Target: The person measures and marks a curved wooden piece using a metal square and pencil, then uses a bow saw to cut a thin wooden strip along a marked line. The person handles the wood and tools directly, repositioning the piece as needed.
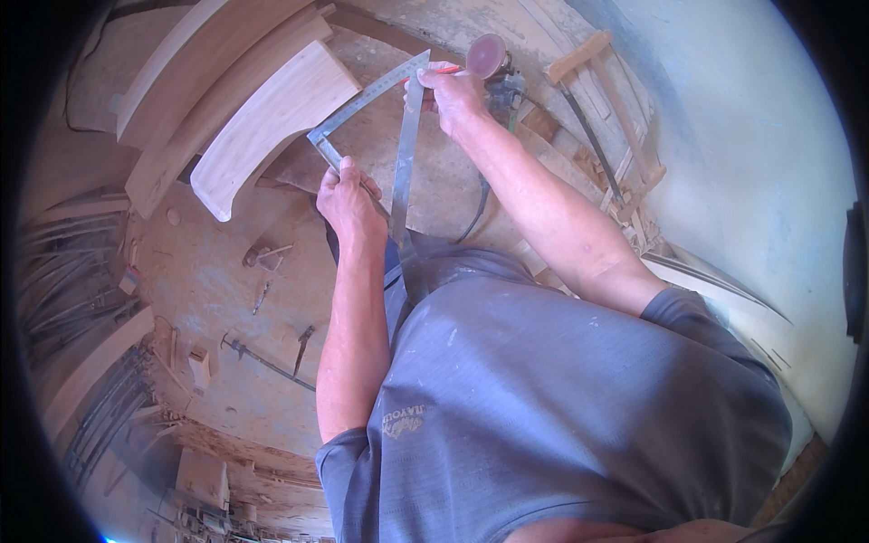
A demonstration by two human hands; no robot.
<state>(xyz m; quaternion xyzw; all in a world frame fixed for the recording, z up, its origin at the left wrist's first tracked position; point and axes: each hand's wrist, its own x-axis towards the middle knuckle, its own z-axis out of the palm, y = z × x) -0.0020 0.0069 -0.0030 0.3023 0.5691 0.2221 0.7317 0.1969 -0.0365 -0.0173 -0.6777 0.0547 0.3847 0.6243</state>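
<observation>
My left hand (351, 199) is closed around the stock of a metal try square (367, 104), whose graduated blade reaches up and right toward my other hand. Beyond the blade, my right hand (454, 98) pinches the far corner, where the blade meets a long flat metal strip (406, 154). The strip runs down toward my waist; whether it is joined to the square I cannot tell. A thin red pencil-like stick (447, 69) shows between the right fingers. Just left of the square lies a pale curved wooden piece (272, 118).
More curved wooden pieces (204, 68) are stacked at the far left. A power tool with a round disc (487, 56) sits beyond my right hand, and a wooden frame saw (618, 118) leans at the right. A bar clamp (262, 358) lies on the floor at left.
</observation>
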